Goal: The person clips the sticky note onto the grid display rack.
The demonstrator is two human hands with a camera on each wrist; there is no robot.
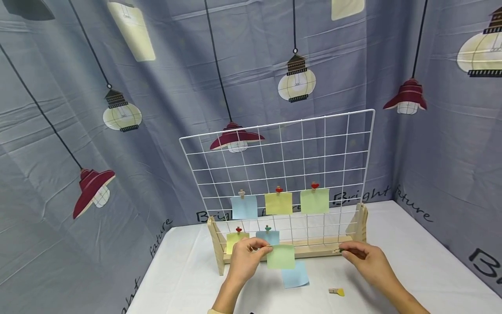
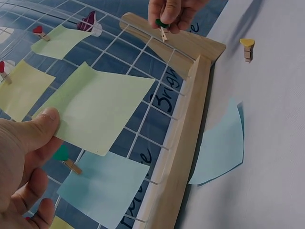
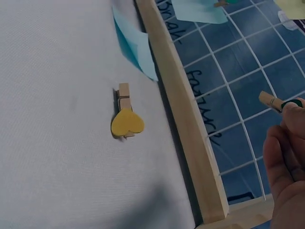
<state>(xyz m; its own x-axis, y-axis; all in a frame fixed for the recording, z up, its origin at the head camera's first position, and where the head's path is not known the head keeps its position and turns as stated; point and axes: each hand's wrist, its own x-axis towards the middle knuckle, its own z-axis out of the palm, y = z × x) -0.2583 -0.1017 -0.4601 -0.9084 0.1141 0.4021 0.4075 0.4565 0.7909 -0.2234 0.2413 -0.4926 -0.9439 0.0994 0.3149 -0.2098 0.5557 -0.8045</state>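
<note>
Between thumb and fingers, my left hand point(image 1: 246, 258) pinches a green sticky note point(image 1: 280, 257) by its left edge, in front of the white wire grid point(image 1: 290, 168). My right hand point(image 1: 366, 261) pinches a small wooden clothespin point(image 3: 271, 101) with a green decoration, close to the grid's right end. In the top row on the grid hang a blue note point(image 1: 244, 207), a yellow note point(image 1: 279, 204) and a light green note point(image 1: 315, 201), each under a heart clothespin. Lower down hang a yellow note point(image 1: 235, 240) and a blue note point(image 2: 105, 188), the latter partly hidden in the head view.
On the white table point(image 1: 176, 270) lie blue sticky notes point(image 1: 295, 275) in front of the stand and a clothespin with a yellow heart point(image 3: 127, 122) nearer the right hand. A wooden base point(image 1: 321, 250) carries the grid. A lamp-patterned curtain point(image 1: 164, 109) hangs behind.
</note>
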